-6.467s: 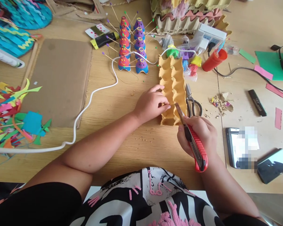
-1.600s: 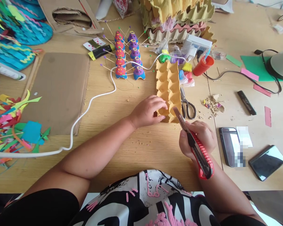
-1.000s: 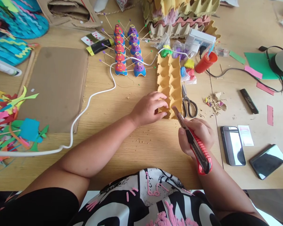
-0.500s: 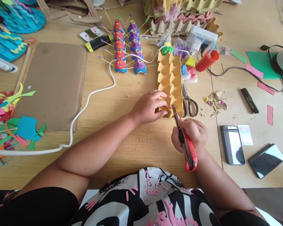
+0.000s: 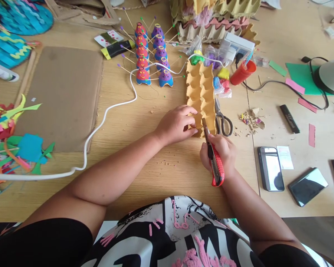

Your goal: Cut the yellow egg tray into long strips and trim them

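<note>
A yellow egg carton strip [image 5: 194,89], two rows of cups wide, lies lengthwise in front of me. My left hand [image 5: 178,125] steadies its near left edge, fingers curled over the cups. In my right hand [image 5: 221,150] is a red and black utility knife [image 5: 217,163]. Its blade points away from me, and the tip is at the ridge between the two rows near the close end. From this angle I cannot tell how deep the blade sits. Black-handled scissors [image 5: 225,124] lie just right of the strip.
Painted egg-cup figures [image 5: 143,76] with pin-tipped sticks stand behind my left hand. A white cable [image 5: 108,109] crosses the table. A cardboard sheet [image 5: 64,96] lies left; a red cup [image 5: 242,72], phone [image 5: 270,168] and black power bank-like slab [image 5: 307,186] are right.
My right hand and the utility knife have shifted slightly forward and left, the blade tip moving farther along the middle ridge. My left hand stays on the carton. The view has shifted a little.
</note>
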Available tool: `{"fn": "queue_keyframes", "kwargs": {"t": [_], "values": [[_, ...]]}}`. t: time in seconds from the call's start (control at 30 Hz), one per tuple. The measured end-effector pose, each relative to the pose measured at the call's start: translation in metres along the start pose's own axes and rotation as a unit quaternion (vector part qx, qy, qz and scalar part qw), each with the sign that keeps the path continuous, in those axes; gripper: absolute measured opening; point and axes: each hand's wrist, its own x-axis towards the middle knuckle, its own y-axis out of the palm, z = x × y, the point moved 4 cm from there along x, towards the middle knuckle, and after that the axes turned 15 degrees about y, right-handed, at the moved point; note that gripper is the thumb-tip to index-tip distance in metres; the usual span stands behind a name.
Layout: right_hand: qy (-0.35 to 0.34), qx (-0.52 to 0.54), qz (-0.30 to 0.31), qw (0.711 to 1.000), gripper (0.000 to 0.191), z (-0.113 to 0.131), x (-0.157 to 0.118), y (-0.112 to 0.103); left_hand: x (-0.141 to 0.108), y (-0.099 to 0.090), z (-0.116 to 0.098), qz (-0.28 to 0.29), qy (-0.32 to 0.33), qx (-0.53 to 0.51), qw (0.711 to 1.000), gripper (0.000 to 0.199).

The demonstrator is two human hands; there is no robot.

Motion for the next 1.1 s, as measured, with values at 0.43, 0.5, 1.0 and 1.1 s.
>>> {"fn": "queue_keyframes", "kwargs": {"t": [0.43, 0.5, 1.0, 1.1], "values": [[-0.080, -0.075, -0.009, 0.994, 0.028, 0.008, -0.009, -0.004, 0.000, -0.002, -0.002, 0.008, -0.017, -0.003, 1.000, 0.016], [-0.086, -0.081, -0.010, 0.993, 0.026, 0.007, -0.010, 0.000, 0.000, -0.001, -0.001, 0.006, -0.014, -0.002, 1.000, 0.016], [-0.064, -0.081, -0.008, 0.995, 0.027, 0.008, -0.013, -0.003, 0.000, 0.000, -0.001, 0.007, -0.021, 0.014, 1.000, 0.016], [-0.085, -0.076, -0.022, 0.993, 0.026, 0.006, -0.012, 0.002, 0.000, 0.000, -0.001, 0.002, -0.015, 0.012, 1.000, 0.017]]}}
